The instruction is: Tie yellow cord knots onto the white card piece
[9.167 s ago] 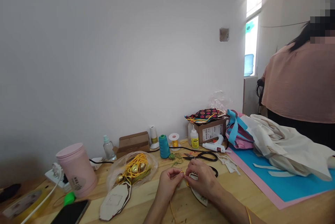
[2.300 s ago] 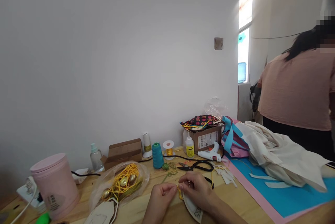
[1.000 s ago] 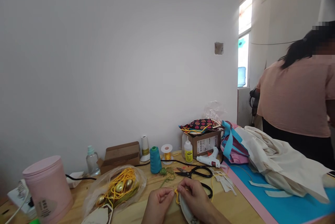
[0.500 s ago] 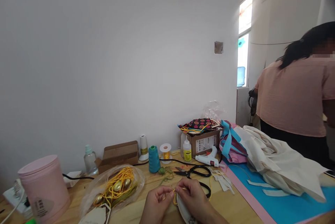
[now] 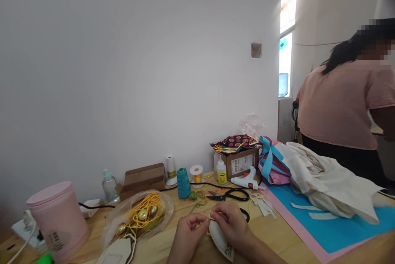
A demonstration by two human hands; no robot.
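Observation:
Just in front of me, both hands work close together over the wooden table [image 5: 154, 251]. My left hand [image 5: 191, 231] is closed in a pinch on a thin yellow cord [image 5: 207, 232]. My right hand [image 5: 231, 223] is closed too, its fingertips on the cord right beside the left ones. Under the right palm hangs or rests a white curved piece [image 5: 219, 237] with a dark pattern at its lower end; whether the fingers also grip it is hidden. Black-handled scissors [image 5: 228, 194] lie just beyond the hands, one handle loop partly covered by the right hand.
A clear bag of yellow cords and gold beads [image 5: 143, 214] lies left, near a pink canister [image 5: 58, 223]. Behind stand a teal thread cone [image 5: 183, 183], glue bottle [image 5: 221, 172] and glue gun [image 5: 247, 181]. Cream fabric [image 5: 327, 177] is piled right. A person [image 5: 342, 107] bends beyond.
My hands have shifted slightly right along with the view, and the fingertips are drawn closer together. More of the white piece's patterned end shows. The person at right has moved an arm.

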